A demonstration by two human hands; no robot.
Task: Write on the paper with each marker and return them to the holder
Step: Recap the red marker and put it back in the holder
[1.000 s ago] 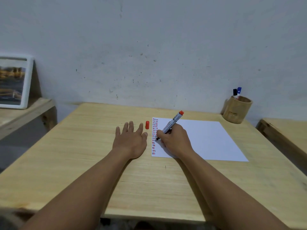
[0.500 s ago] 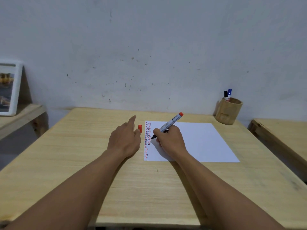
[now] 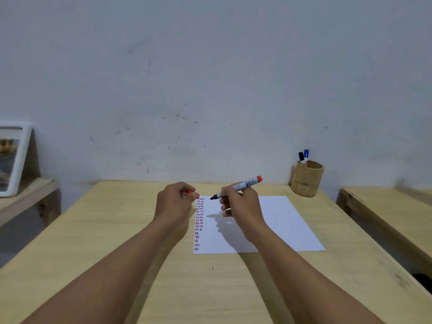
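Scuffed grey wall (image 3: 210, 78); wooden table (image 3: 117, 242); side benches.

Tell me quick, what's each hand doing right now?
Left hand: closed, pinching the red marker cap.
Right hand: closed, holding the uncapped red marker, tip lifted off the paper.

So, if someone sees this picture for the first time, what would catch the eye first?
Probably the two hands raised over the middle of the table: the right hand holds an uncapped marker, and the left hand pinches its orange cap. Next, the column of short coloured marks along the left edge of the paper.
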